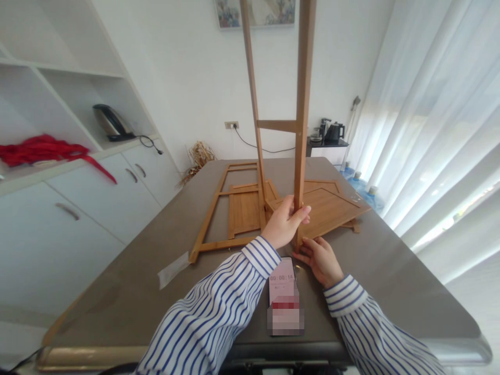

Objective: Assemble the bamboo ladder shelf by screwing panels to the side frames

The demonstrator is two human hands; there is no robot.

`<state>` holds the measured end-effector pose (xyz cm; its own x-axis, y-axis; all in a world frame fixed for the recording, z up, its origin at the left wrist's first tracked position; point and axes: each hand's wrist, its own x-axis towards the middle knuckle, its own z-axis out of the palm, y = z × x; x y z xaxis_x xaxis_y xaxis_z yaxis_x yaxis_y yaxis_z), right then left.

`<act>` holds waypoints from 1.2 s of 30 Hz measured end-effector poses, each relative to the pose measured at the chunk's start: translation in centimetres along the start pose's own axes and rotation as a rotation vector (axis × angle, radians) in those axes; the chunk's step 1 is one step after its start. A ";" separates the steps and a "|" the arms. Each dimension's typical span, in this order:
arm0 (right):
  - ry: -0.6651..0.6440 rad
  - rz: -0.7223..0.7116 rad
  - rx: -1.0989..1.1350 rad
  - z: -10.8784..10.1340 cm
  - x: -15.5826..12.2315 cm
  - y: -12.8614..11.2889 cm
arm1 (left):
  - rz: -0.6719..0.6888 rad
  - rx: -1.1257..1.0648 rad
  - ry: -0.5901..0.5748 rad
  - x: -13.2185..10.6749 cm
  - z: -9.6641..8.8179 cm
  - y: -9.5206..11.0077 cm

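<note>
An upright wooden frame [278, 125] with two long posts and a crossbar stands on the table in front of me. My left hand [282, 223] is wrapped round the lower part of its nearer post. Lower down, my right hand [321, 260] has its fingers at the foot of that same post; what its fingertips pinch is partly hidden. Behind the post lies a wooden panel [332, 209], tilted over other pieces. On the left a second wooden frame [209, 221] lies flat, with another wooden panel [244, 211] beneath or beside it.
A phone [284, 286] with a running timer lies near the table's front edge. A small plastic bag [174, 270] rests left on the grey table [128, 291]. White cabinets with a kettle [111, 123] line the left; curtains [422, 130] and water bottles [371, 197] are right.
</note>
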<state>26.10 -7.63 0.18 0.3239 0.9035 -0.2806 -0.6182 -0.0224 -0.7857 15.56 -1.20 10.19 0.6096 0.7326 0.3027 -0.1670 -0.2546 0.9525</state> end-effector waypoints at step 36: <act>-0.027 0.062 -0.130 -0.3 0.4 0.0 | 0.004 0.096 0.010 -1.8 0.0 -1.3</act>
<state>26.44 -7.37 -0.12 0.2676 0.9099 -0.3169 -0.5378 -0.1319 -0.8327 14.63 -2.21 8.41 0.6012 0.7376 0.3075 -0.0941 -0.3168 0.9438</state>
